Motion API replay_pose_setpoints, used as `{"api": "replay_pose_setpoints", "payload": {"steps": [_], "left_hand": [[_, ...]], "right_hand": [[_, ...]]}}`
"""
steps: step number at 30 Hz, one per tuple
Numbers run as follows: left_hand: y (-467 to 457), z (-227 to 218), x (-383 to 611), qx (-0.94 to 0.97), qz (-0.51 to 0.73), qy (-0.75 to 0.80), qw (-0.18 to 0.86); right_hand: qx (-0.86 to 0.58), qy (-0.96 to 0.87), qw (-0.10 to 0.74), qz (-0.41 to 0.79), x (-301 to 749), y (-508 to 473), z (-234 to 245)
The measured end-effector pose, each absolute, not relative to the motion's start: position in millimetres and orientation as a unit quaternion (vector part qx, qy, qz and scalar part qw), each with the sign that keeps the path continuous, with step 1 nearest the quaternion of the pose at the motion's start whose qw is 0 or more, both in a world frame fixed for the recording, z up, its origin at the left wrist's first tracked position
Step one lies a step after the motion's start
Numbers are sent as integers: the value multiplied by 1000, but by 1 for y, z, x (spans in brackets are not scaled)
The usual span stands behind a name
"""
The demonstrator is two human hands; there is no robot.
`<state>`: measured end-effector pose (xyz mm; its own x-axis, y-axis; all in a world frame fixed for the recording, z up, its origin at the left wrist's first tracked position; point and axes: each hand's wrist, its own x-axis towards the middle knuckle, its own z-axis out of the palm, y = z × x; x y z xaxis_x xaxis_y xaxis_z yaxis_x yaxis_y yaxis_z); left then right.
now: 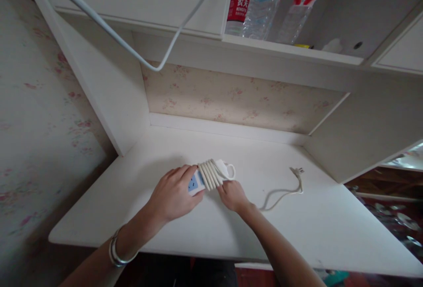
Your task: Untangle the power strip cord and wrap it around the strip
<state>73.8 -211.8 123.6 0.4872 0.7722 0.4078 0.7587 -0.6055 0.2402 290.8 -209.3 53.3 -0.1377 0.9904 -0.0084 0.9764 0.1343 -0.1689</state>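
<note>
My left hand (178,190) grips one end of a white power strip (197,183) with blue socket faces, tilted above the white desk (158,150). Several turns of its pale cord (210,174) are wound side by side around the strip's middle. At the far end a loop of cord sticks out to the right. My right hand (231,194) is closed just below that end, at the wound cord; its fingertips are partly hidden. From behind my right forearm the loose cord runs over the desk to a plug (299,171) with metal prongs.
Plastic bottles (264,7) stand on the shelf (291,51) above the desk. A thick white cable (158,68) hangs in a bend at the upper left, close to the camera. Side panels (109,84) bound the desk on both sides. Flowered wallpaper (211,97) covers the wall behind.
</note>
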Motion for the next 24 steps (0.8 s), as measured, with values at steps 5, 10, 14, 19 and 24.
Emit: {"api": "replay_pose_setpoints", "payload": {"steps": [5, 10, 14, 19, 24], "left_hand": [[-189, 103, 76, 831, 204, 516, -46], [-184, 81, 87, 819, 157, 548, -69], [-192, 71, 97, 843, 125, 520, -53], [-210, 71, 103, 897, 95, 432, 10], [-230, 93, 99, 937, 81, 333, 70]], "right_hand": [[-602, -796, 57, -18, 283, -236, 50], [-535, -830, 111, -111, 282, -244, 66], [-473, -847, 176, -169, 281, -232, 81], [-449, -855, 188, -180, 284, -202, 96], [-483, -854, 173, -88, 287, -178, 101]]}}
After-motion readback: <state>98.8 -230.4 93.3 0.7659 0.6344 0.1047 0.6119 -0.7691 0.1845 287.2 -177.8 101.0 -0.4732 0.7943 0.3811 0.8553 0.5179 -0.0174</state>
